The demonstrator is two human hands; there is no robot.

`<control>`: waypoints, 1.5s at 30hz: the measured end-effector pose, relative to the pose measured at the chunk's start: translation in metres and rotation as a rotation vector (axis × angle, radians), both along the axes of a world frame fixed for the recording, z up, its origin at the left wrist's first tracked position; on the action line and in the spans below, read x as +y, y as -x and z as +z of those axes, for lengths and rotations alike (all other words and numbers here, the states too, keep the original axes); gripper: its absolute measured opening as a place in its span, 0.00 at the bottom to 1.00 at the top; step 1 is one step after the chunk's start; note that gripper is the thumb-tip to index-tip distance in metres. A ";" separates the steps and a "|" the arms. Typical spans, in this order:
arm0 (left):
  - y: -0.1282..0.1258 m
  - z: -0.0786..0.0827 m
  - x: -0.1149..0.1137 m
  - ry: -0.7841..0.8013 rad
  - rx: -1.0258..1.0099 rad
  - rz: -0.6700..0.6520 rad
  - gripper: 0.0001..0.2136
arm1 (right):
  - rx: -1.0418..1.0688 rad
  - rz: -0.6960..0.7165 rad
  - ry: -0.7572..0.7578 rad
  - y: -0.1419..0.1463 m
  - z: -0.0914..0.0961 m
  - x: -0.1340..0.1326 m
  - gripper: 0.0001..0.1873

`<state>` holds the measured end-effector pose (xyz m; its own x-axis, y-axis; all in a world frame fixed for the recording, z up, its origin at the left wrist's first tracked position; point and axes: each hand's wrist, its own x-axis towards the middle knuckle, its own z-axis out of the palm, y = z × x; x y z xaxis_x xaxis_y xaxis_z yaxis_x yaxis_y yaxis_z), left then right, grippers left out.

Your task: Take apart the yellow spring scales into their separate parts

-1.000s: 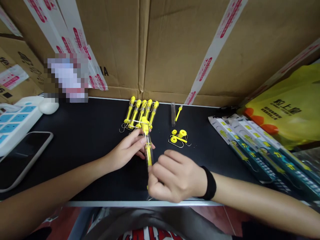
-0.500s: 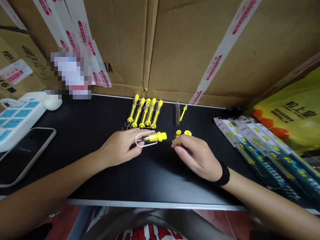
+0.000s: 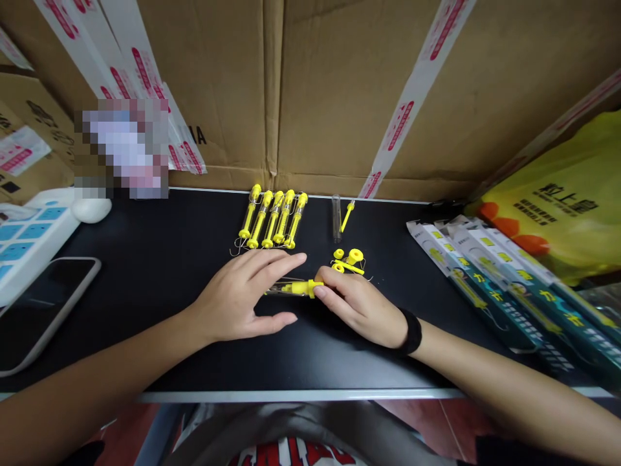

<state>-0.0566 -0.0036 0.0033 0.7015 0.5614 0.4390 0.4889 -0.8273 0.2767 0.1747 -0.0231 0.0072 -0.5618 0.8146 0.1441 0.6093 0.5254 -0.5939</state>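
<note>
A spring scale with a clear tube, a yellow end and a wire loop lies crosswise in front of me. My right hand pinches its yellow end between thumb and fingertips. Around the tube's other end, my left hand is open, thumb and fingers apart; its fingers partly cover the tube. Just beyond my right hand lie loose yellow parts, among them a round cap and a thin yellow stick, with bits of wire. Farther back are an empty clear tube and a yellow rod.
Several assembled spring scales lie in a row at the back. Packaged kits and a yellow bag are on the right. A phone and a power strip sit on the left. Cardboard boxes wall the back.
My right hand has moved left from the loose parts and taken hold of the scale's yellow end. My left hand has loosened its grip and spread its fingers.
</note>
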 end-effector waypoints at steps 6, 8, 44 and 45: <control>-0.004 -0.008 0.001 0.182 0.156 0.087 0.18 | -0.016 -0.016 0.003 -0.001 0.001 0.000 0.14; -0.002 -0.010 0.003 0.177 0.177 0.087 0.17 | -0.013 -0.028 0.015 -0.002 0.001 0.001 0.14; 0.006 -0.011 0.009 0.034 0.273 0.072 0.17 | -0.015 0.031 0.111 -0.006 0.003 0.007 0.14; 0.006 -0.011 0.009 0.035 0.274 0.072 0.17 | -0.012 0.028 0.108 -0.006 0.002 0.007 0.14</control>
<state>-0.0624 0.0053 -0.0077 0.7492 0.6257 0.2174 0.6067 -0.7799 0.1540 0.1803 -0.0158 0.0096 -0.5855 0.8092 0.0496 0.6027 0.4754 -0.6410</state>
